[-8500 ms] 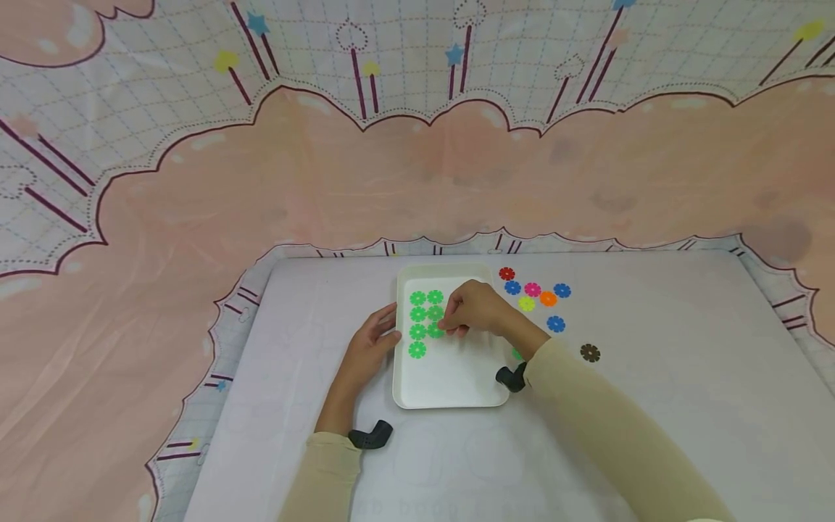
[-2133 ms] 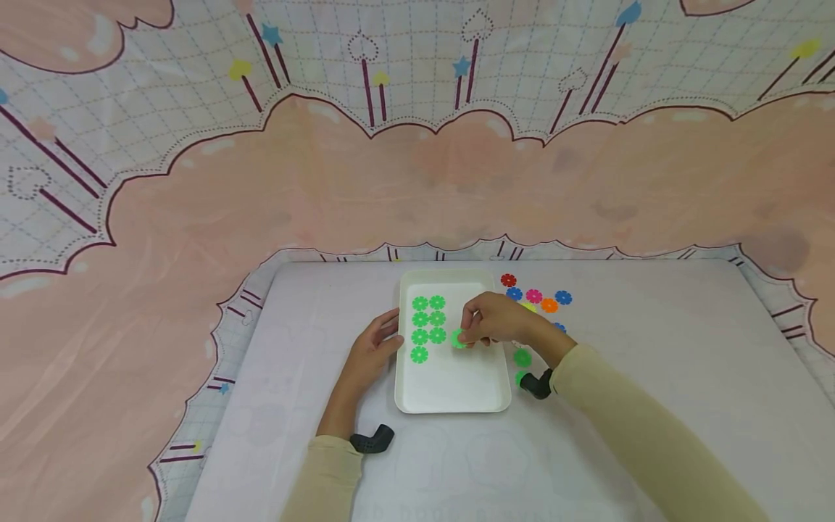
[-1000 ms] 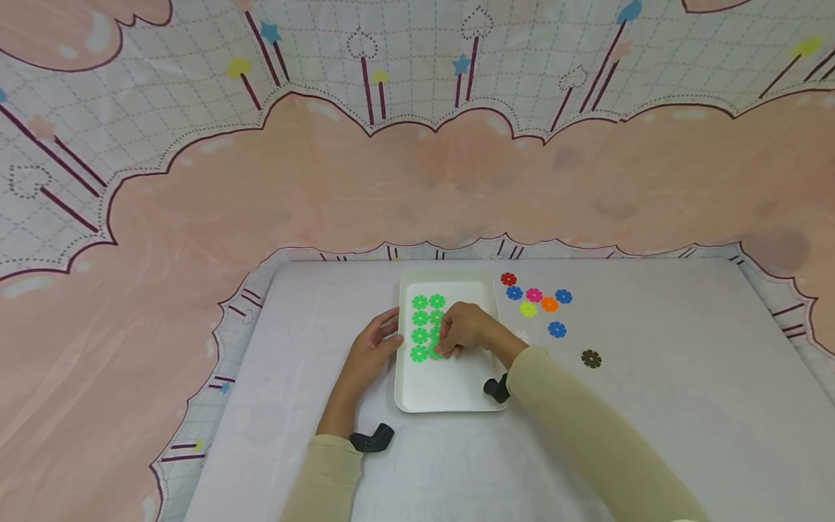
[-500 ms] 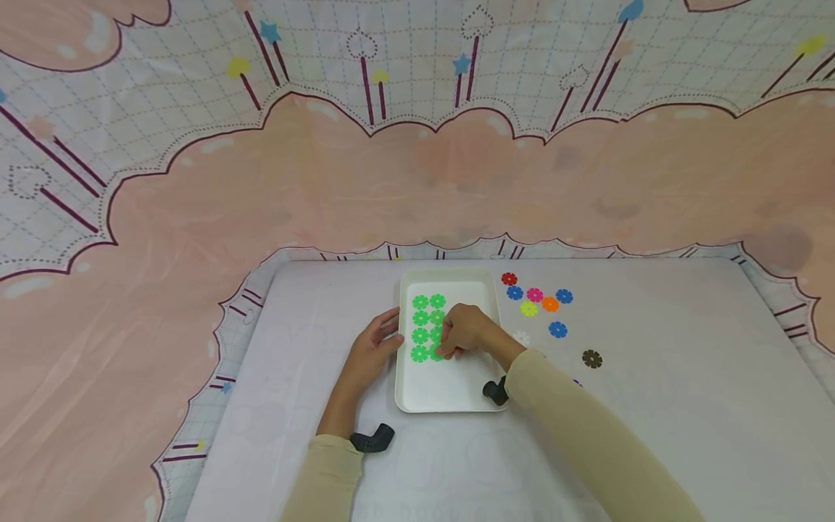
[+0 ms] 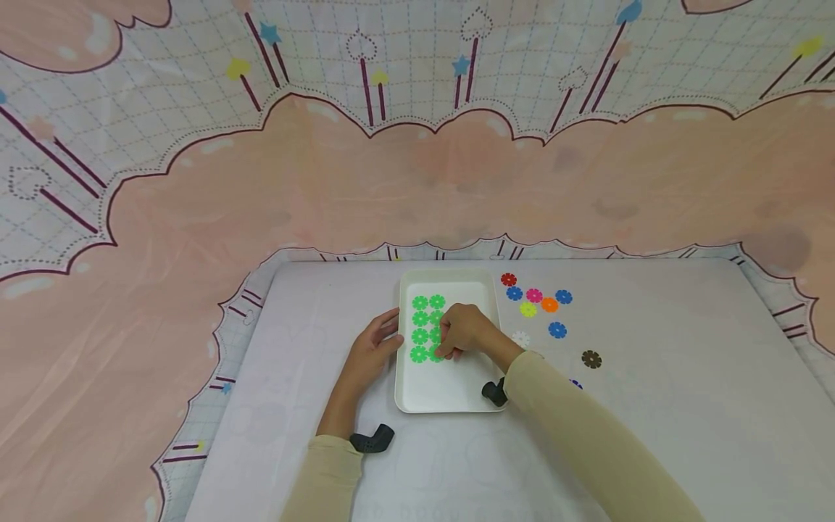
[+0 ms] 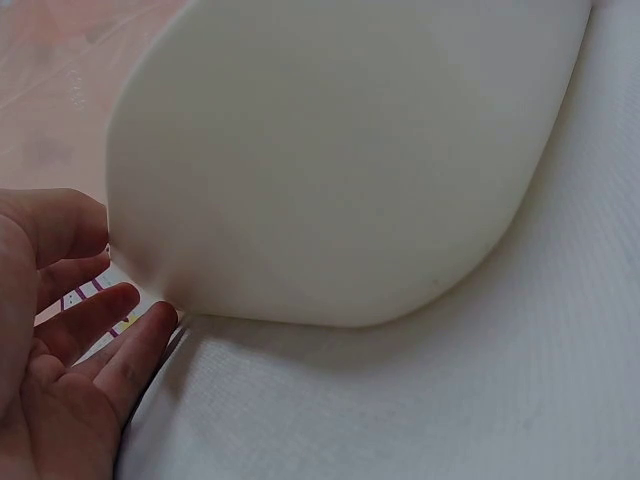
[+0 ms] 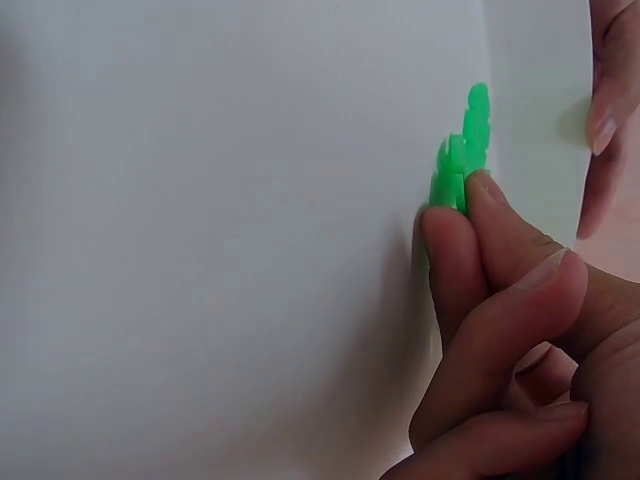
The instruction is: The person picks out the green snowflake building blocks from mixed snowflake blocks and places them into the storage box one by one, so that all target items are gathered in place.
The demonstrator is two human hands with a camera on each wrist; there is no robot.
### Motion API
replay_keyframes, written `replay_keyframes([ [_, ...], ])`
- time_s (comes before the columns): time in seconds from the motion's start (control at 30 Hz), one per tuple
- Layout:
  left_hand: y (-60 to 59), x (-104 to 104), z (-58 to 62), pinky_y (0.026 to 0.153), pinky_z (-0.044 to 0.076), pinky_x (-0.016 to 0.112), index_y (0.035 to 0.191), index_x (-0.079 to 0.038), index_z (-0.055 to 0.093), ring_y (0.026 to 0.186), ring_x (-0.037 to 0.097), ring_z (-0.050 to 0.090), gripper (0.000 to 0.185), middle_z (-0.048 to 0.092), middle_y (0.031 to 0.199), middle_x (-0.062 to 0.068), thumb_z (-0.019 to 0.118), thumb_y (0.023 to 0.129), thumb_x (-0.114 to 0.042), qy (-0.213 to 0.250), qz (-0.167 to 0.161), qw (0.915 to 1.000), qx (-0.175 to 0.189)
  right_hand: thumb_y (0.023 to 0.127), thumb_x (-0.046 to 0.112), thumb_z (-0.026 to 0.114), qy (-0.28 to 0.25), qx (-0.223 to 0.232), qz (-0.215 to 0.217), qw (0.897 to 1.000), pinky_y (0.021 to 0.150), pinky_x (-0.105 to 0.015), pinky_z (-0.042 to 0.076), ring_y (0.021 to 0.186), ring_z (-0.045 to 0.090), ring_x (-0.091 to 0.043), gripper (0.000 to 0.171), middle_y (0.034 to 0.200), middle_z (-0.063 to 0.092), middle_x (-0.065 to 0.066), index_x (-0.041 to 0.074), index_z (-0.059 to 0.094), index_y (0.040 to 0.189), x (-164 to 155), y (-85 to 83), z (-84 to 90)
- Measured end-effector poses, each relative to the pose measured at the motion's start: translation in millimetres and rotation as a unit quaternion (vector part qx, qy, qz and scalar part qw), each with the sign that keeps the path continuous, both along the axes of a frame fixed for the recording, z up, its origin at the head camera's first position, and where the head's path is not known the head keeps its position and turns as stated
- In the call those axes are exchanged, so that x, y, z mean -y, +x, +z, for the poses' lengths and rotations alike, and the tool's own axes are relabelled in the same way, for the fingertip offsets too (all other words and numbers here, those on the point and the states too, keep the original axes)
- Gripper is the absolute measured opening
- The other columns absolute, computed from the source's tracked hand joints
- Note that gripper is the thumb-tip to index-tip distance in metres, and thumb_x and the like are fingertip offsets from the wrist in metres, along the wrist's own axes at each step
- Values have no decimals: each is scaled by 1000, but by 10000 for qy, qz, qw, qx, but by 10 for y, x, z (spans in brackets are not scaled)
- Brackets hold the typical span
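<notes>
A white tray (image 5: 450,395) holds green flower-shaped plastic discs (image 5: 420,318) in two columns on its left half. At the near end of the right column, my right hand (image 5: 464,328) pinches a green disc (image 5: 433,354) between thumb and index finger. In the right wrist view that green disc (image 7: 447,175) stands right beside another one (image 7: 478,125). My left hand (image 5: 368,355) rests at the tray's left side. Its fingertips touch the tray's outer wall (image 6: 300,200) in the left wrist view, with the fingers extended.
Right of the tray lie loose discs: red (image 5: 509,279), pink (image 5: 534,295), orange (image 5: 550,304), yellow (image 5: 528,309), brown (image 5: 591,359), several blue (image 5: 557,330) and a pale one (image 5: 521,338). The right sleeve (image 5: 580,428) covers part of the white tabletop (image 5: 685,341).
About two seconds ago my right hand carried a green disc over the tray's middle. It then moved left and down to the right column's near end and stays there. The left hand keeps its place.
</notes>
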State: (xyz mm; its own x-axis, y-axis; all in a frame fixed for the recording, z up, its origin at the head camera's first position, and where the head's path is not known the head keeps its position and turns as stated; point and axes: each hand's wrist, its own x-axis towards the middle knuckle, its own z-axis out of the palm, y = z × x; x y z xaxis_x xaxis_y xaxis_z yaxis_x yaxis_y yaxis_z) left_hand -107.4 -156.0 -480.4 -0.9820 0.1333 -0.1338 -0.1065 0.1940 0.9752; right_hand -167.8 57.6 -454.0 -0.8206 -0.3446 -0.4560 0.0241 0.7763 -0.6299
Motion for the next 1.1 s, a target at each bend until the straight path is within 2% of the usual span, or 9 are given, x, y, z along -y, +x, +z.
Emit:
replay_keyframes([
  [0.13, -18, 4, -39, 114, 44, 53, 154, -9, 44, 144, 35, 47, 56, 49, 155, 19, 60, 100, -7, -30, 33, 10000, 6, 76, 16, 91, -2, 4, 11, 10000, 53, -22, 44, 54, 65, -15, 28, 61, 70, -2, 9, 65, 66, -2, 1, 5],
  [0.37, -97, 48, -256, 113, 46, 52, 152, -16, 47, 143, 31, 50, 56, 52, 154, 13, 62, 99, -7, -9, 125, 9999, 30, 77, 16, 90, 14, -4, -27, 10000, 54, -21, 45, 54, 64, -14, 28, 61, 70, -2, 9, 65, 67, -10, -7, -12],
  [0.5, -108, 75, -313, 112, 47, 52, 151, -18, 48, 142, 31, 50, 55, 53, 153, 12, 64, 99, -11, 78, 70, 9999, -95, 77, 16, 90, -40, 6, -59, 10000, 53, -21, 45, 54, 64, -14, 28, 61, 70, -2, 9, 65, 67, -13, -7, -26],
  [0.73, -101, 77, -316, 111, 48, 52, 151, -18, 49, 142, 31, 51, 55, 54, 152, 12, 65, 98, -12, 77, 20, 9998, -176, 78, 18, 90, -24, 31, -55, 10000, 56, -22, 47, 55, 65, -14, 26, 62, 70, -2, 9, 66, 69, -35, -19, -18],
  [1.1, -96, 70, -312, 111, 48, 49, 150, -24, 51, 141, 28, 52, 54, 55, 151, 8, 64, 98, -14, 14, 77, 9998, -155, 80, 22, 89, 26, -107, 17, 9999, 58, -23, 48, 59, 65, -15, 26, 65, 70, -1, 11, 67, 70, -157, -86, 130],
])
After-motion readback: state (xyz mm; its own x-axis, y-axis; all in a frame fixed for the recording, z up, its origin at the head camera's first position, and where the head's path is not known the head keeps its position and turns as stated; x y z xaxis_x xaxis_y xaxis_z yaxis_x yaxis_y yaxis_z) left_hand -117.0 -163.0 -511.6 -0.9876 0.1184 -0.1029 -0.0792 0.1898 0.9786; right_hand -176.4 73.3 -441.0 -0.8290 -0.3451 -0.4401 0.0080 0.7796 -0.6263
